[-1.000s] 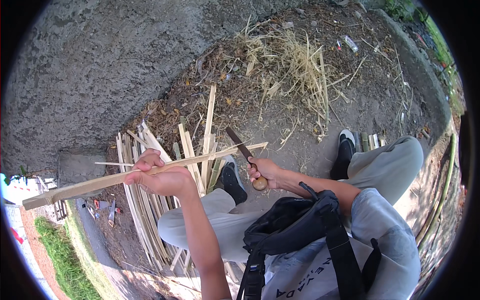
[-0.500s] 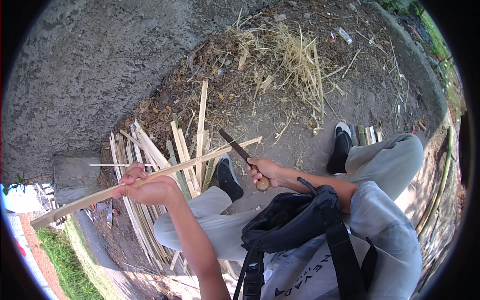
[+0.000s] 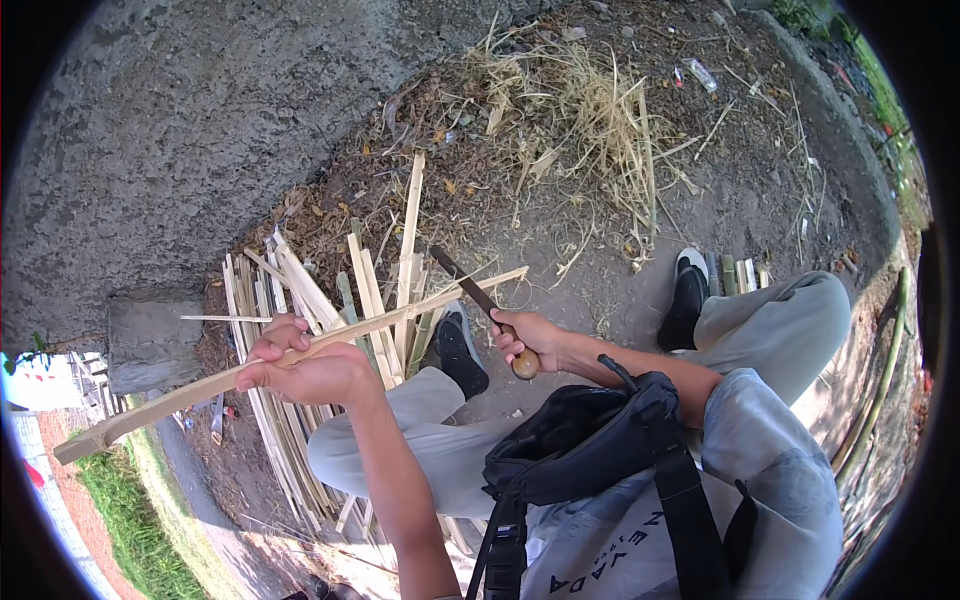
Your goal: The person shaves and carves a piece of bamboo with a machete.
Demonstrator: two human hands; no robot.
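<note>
Across my left hand [image 3: 310,372] lies a long pale bamboo strip [image 3: 165,408], between the thumb and the curled fingers with the palm turned up. The strip slants from a thicker, knobbed end at the lower left to a thin, frayed tip near the middle. My right hand [image 3: 535,342] grips a knife [image 3: 449,264] by its rounded wooden handle. Its dark, narrow blade points up and left and crosses the strip near the thin end. A fine sliver stands out beside the blade there. Whether the edge is cutting into the strip cannot be made out.
Split bamboo strips [image 3: 285,440] lie piled beside my left leg, and a few short pieces [image 3: 738,272] by my right shoe [image 3: 686,300]. Shavings [image 3: 600,125] heap on the soil ahead. A rough concrete slab [image 3: 200,130] fills the upper left. A black bag [image 3: 580,440] hangs at my front.
My left hand has shifted slightly right with the strip. The knife blade has moved a little left and up along it; my right hand still grips the handle.
</note>
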